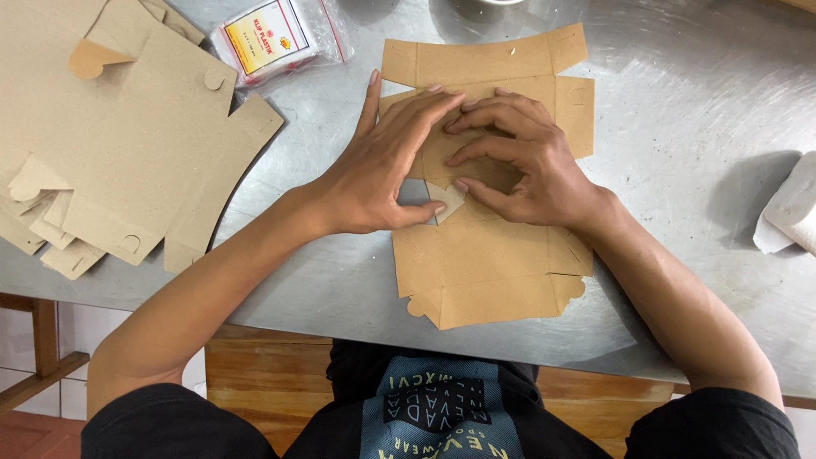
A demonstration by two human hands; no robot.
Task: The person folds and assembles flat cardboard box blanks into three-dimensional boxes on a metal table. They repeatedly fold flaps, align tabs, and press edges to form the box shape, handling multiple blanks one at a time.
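Near edge: the brown box sheet [484,255] lies flat by the tabletop's near edge, its front flap just over it.
Left hand [382,166]: yours is spread flat, thumb by a small flap [446,202].
Right hand [527,161]: fingers bent, pressing the fold.
Risk: push unevenly and the fold may go crooked, or the sheet may slide off.
Left edge: a stack of box sheets [119,144].

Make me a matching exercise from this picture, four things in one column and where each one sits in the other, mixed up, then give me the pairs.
Things:
1. stack of cardboard blanks
2. clear packet
3. flat box blank
4. white roll

Places:
A. under both hands
B. far right edge of the metal table
C. left side of the table
D. top, just right of the stack

Pairs: 1-C, 2-D, 3-A, 4-B
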